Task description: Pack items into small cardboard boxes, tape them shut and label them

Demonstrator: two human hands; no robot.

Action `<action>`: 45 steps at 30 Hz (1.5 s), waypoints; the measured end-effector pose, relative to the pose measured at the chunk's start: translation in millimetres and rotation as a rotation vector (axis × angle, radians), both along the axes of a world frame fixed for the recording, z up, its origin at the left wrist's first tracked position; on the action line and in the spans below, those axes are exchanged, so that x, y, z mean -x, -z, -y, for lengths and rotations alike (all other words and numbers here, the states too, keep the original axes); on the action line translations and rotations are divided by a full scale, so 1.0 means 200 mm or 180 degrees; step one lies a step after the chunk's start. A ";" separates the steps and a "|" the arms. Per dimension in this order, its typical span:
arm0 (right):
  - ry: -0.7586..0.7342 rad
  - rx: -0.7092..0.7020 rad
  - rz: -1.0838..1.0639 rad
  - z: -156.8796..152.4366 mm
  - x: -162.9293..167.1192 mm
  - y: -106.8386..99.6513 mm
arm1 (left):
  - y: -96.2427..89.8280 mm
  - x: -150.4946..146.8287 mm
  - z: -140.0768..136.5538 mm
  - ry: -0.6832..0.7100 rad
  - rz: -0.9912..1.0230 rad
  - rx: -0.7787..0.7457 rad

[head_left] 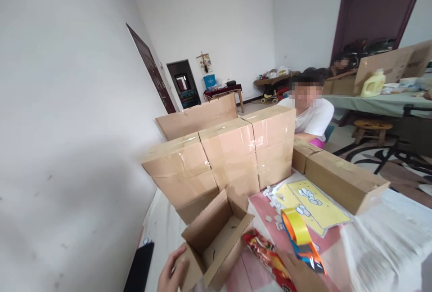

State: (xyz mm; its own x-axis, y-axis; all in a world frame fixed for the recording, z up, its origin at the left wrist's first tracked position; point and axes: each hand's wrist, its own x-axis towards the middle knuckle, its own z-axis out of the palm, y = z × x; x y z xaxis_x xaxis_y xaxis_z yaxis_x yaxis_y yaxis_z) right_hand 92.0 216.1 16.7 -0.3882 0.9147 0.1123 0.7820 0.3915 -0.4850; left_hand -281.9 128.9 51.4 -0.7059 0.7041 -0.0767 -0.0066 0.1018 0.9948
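Note:
An open cardboard box (216,242) lies tilted on the table in front of me, with nothing visible inside. My left hand (173,268) grips its near left flap, fingers bent over the cardboard. To the right of the box, my right hand (302,271) holds a shiny red snack packet (265,253); motion blur softens the fingers. Just beyond that hand sits a tape dispenser (300,235) with a roll of yellow tape and an orange and blue body.
Taped cardboard boxes (229,152) form a stacked row behind the open box. More closed boxes (344,175) lie at right, beside a yellow printed sheet (313,204). A black flat object (139,267) lies near the left wall. A person (308,112) sits across the table.

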 end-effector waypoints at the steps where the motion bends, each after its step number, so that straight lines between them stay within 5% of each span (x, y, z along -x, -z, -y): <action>1: 0.0052 0.0076 0.0084 0.01 0.02 0.00 | -0.02 -0.01 0.00 0.0089 -0.0165 0.0068; 6: 0.0073 0.0460 -0.0228 0.01 0.00 -0.15 | -0.15 -0.05 0.04 0.0549 -0.0123 0.0402; 11: -0.0008 0.1292 -0.0961 -0.08 -0.30 -0.34 | -0.22 0.00 0.06 0.0699 -0.0273 0.0572; 16: 0.0368 0.0652 -0.1129 -0.13 -0.55 -0.63 | -0.25 0.00 0.02 0.1018 -0.0288 0.0692; 19: -0.0194 0.0299 -0.1064 -0.15 -0.43 -0.86 | -0.24 -0.03 -0.04 0.1366 -0.0503 0.0669; 23: -0.1524 0.0777 -0.0543 -0.20 -0.01 -1.05 | -0.19 -0.06 -0.10 0.1375 -0.0660 0.0534; 26: -0.2067 0.0996 -0.0229 -0.25 0.30 -0.99 | -0.17 -0.07 -0.10 0.1355 -0.0587 0.0501; 32: -0.1871 0.0808 0.0753 -0.30 0.57 -0.68 | -0.19 -0.08 -0.08 0.1344 -0.0576 0.0538; 35: -0.1876 0.0657 0.0952 -0.24 0.54 -0.65 | -0.18 -0.09 -0.08 0.1301 -0.0499 0.0561; 39: -0.1708 0.0145 0.0138 -0.16 0.37 -0.71 | -0.17 -0.12 -0.06 0.1111 -0.0284 0.0420; 42: -0.0875 -0.0492 -0.0502 -0.14 0.19 -0.71 | -0.21 -0.15 -0.02 0.1044 -0.0373 0.0620; 45: -0.0159 -0.0298 -0.0855 -0.14 0.07 -0.61 | -0.26 -0.17 0.02 0.1069 -0.0701 0.0977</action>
